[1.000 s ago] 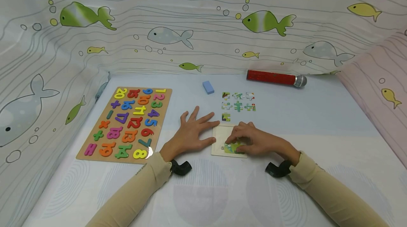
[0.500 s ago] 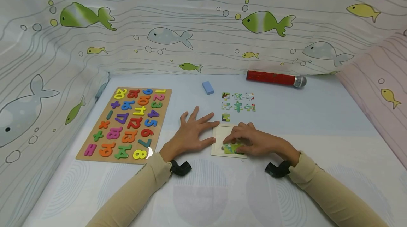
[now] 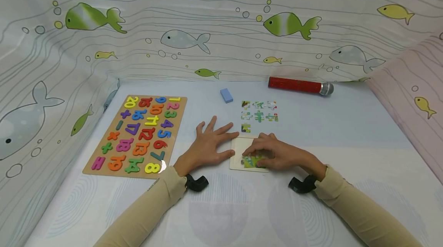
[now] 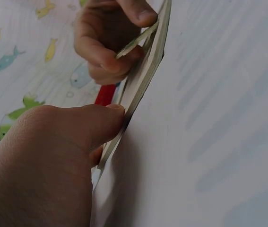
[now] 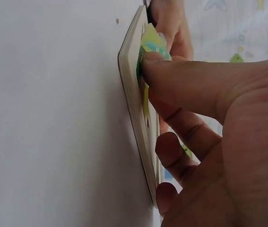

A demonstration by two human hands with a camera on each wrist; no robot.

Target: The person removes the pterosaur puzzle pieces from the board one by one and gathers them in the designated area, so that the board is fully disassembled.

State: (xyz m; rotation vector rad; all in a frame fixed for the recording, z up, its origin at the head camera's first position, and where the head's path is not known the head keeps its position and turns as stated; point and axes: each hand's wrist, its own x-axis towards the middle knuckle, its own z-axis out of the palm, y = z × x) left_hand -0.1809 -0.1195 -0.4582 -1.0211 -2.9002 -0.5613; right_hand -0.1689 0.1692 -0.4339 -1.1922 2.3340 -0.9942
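In the head view a pale wooden puzzle tray (image 3: 237, 161) lies flat between my hands. My left hand (image 3: 207, 147) has its fingers spread, the thumb and a fingertip touching the tray's left edge. My right hand (image 3: 280, 151) reaches over the tray and pinches a green jigsaw piece (image 3: 250, 161) between thumb and fingers. Both wrist views show this piece (image 5: 153, 43) tilted up from the tray surface. Something yellow shows below it in the right wrist view, partly hidden by my fingers. Much of the tray's right side is covered by my right hand.
Several loose jigsaw pieces (image 3: 259, 115) lie in rows beyond the tray. A number board (image 3: 138, 135) stands left of my left hand. Farther back are a blue block (image 3: 226, 95) and a red microphone (image 3: 300, 85), near the fish-printed cloth wall (image 3: 235, 60).
The right hand's fingers and the jigsaw piece have shifted slightly left over the tray since a second ago. My left hand and the loose pieces have stayed put.
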